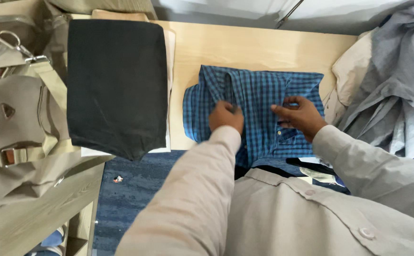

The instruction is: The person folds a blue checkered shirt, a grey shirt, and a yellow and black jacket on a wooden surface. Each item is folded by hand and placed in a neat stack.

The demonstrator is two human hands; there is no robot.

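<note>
Head view: blue checked shirt [259, 111] folded on wooden table [245, 47], near front edge. Left hand [227, 116] pinching placket, right hand [300, 115] fingers curled, pressing chest panel. Risk: uneven pull skews fold; hem overhanging edge may drag shirt floorward.

Setting: your clothes-folding station, likely a laundry or garment workroom. Evidence: pale wooden worktop [245, 47]; folded black garment [117, 85]; heap of unfolded grey and white clothes [392, 76]; beige bag [12, 114]; blue carpet floor [136, 189].
</note>
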